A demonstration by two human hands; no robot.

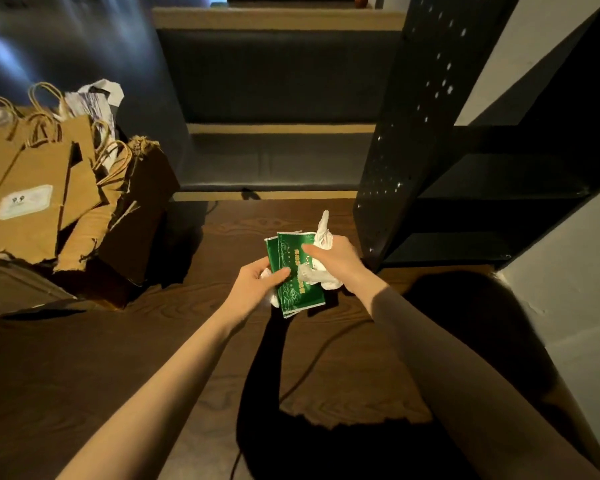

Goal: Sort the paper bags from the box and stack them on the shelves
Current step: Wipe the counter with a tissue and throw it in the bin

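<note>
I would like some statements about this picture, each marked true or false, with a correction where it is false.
1. Both hands hold green packets. True: the left hand and the right hand grip the green packets together with white plastic.
2. The brown paper bags lie on the black shelf. False: the brown paper bags stand in the torn cardboard box at the left.
3. The black shelf stands at the right. True: the black shelf is at the right, beside the white wall.
4. The packets rest on the floor. False: they are held above the wooden floor.
</note>
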